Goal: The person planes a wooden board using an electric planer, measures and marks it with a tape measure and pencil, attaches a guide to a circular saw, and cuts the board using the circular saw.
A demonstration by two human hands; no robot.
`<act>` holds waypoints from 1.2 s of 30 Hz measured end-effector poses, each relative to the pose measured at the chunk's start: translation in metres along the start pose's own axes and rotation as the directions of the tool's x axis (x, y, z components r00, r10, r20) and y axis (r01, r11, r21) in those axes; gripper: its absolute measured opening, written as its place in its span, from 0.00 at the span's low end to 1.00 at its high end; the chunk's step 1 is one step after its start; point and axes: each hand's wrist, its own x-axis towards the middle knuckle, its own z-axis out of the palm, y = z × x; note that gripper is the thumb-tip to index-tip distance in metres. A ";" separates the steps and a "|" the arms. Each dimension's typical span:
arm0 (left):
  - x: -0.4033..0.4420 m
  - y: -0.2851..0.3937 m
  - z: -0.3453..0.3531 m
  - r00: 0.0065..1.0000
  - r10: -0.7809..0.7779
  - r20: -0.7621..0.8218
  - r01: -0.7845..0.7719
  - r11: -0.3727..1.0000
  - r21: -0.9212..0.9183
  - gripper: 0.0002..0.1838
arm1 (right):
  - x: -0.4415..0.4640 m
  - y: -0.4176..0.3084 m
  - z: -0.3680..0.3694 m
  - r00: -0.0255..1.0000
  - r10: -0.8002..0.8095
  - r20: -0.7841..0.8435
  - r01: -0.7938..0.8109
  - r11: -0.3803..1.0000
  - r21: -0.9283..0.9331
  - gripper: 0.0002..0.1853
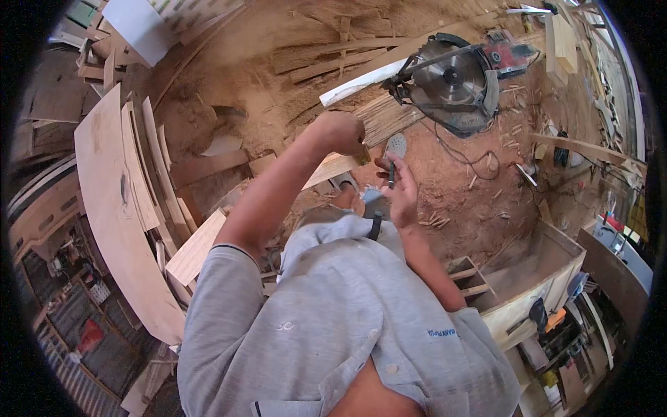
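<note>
My left hand [340, 132] is closed in a fist above a light wooden board, its knuckles turned up. A small yellowish edge shows below its fingers, but what it grips is mostly hidden. Lower and to the right, my right hand [403, 191] is closed around a dark, pen-like stick [391, 174] held upright between thumb and fingers. Under the hands lies a pale plank [328, 170], partly covered by my left forearm. Just beyond my right hand is a pale, speckled oval [397, 144] that looks like a sandal sole.
A large circular saw [451, 80] with a red motor [507, 54] stands ahead right, its cable [465, 163] on the sawdust floor. Plywood sheets [111, 208] lean at left. A wooden box [535, 278] sits at right. Offcuts and long strips [333, 66] lie ahead.
</note>
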 end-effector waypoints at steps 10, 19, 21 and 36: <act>0.015 0.004 -0.008 0.989 -0.031 0.146 0.020 0.997 0.077 0.17 | 0.001 0.000 0.030 0.975 0.089 -0.206 -0.130 0.972 -0.194 0.10; 0.019 0.016 -0.026 0.953 -0.073 0.293 0.055 0.996 0.070 0.17 | 0.008 -0.013 0.031 0.984 -0.091 -0.156 0.001 0.868 -0.496 0.10; 0.019 0.017 -0.028 0.949 -0.071 0.306 0.050 0.996 0.076 0.17 | 0.009 -0.015 0.032 0.983 -0.098 -0.153 0.000 0.844 -0.536 0.09; 0.027 0.009 -0.015 0.963 -0.053 0.264 0.033 0.996 0.080 0.13 | 0.010 -0.018 0.033 0.977 -0.202 -0.068 0.118 0.777 -0.619 0.06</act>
